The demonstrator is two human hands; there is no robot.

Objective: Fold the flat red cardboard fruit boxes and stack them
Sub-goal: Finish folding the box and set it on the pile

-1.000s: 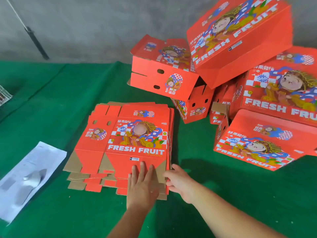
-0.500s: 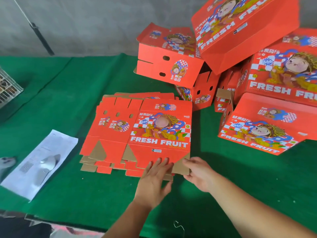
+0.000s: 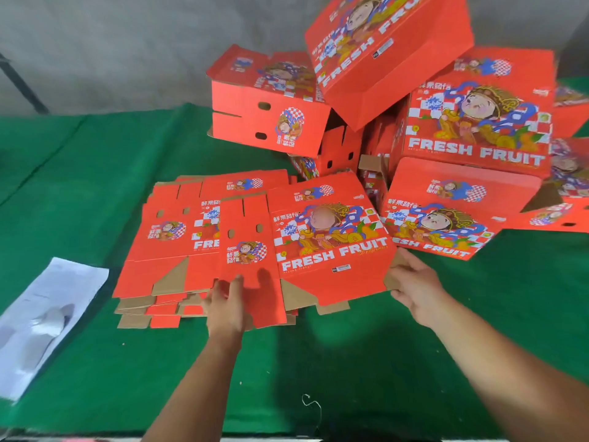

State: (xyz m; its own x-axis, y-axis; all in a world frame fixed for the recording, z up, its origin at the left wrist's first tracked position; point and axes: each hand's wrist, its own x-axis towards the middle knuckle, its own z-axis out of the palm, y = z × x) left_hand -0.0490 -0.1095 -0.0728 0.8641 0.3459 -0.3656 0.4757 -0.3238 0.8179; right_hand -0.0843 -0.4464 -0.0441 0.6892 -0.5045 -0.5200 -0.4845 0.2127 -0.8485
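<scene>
A pile of flat red cardboard fruit boxes (image 3: 165, 250) lies on the green table. The top flat box (image 3: 318, 244) has slid right and sits askew over the pile. My left hand (image 3: 226, 311) holds its near left flap, fingers curled at the edge. My right hand (image 3: 411, 288) grips its near right corner. Several folded red boxes (image 3: 452, 205) are heaped at the back right, some tilted, with one (image 3: 382, 43) leaning on top.
A white sheet of paper with a grey object on it (image 3: 47, 317) lies at the left. Green cloth (image 3: 318, 362) covers the table. A grey wall stands behind. A dark rod (image 3: 22, 87) leans at the far left. A small wire hook (image 3: 310, 401) lies near the front edge.
Both hands have taken hold of the top flat box and pulled it right and toward me, off the pile. It has turned slightly.
</scene>
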